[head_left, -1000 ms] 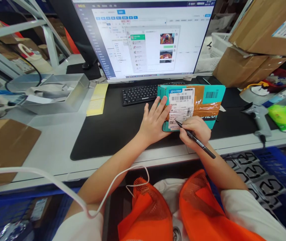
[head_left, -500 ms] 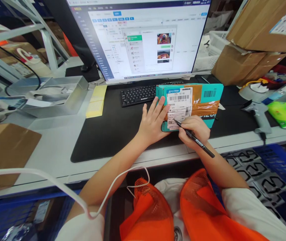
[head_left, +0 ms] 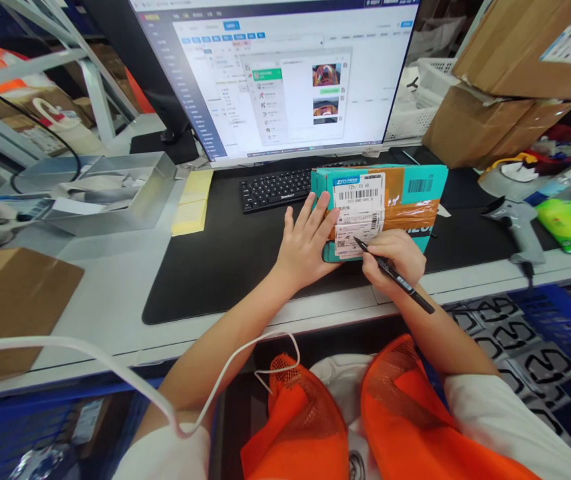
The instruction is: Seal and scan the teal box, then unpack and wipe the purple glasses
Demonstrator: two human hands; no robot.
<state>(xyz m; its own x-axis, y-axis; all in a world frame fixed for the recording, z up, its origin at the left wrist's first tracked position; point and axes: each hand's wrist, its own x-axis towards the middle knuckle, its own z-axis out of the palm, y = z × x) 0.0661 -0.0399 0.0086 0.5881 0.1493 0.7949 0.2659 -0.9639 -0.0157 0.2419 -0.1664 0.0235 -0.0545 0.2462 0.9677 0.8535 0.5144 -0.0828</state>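
A teal cardboard box [head_left: 419, 179] with brown tape stands on the black desk mat [head_left: 215, 267], its front face turned to me. On that face is a white shipping label [head_left: 360, 200] with barcodes. My left hand [head_left: 305, 240] presses against the box's left side, its fingers spread over the edge and the label's margin. In my right hand [head_left: 398, 260] is a black marker pen [head_left: 400, 283], gripped between thumb and fingers. The pen's tip meets the lower part of the label, where a small dark mark shows.
Behind the box are a keyboard [head_left: 275, 190] and a lit monitor [head_left: 295, 87]. Yellow paper slips [head_left: 193, 203] and a grey tray [head_left: 130, 193] sit to the left. A barcode scanner [head_left: 520, 227] lies at right, near stacked cartons [head_left: 485, 127]. A white cable [head_left: 90, 350] crosses in front.
My right hand has shifted slightly to the right with the marker pen, and more dark ink shows on the label. My left hand stays in place on the box.
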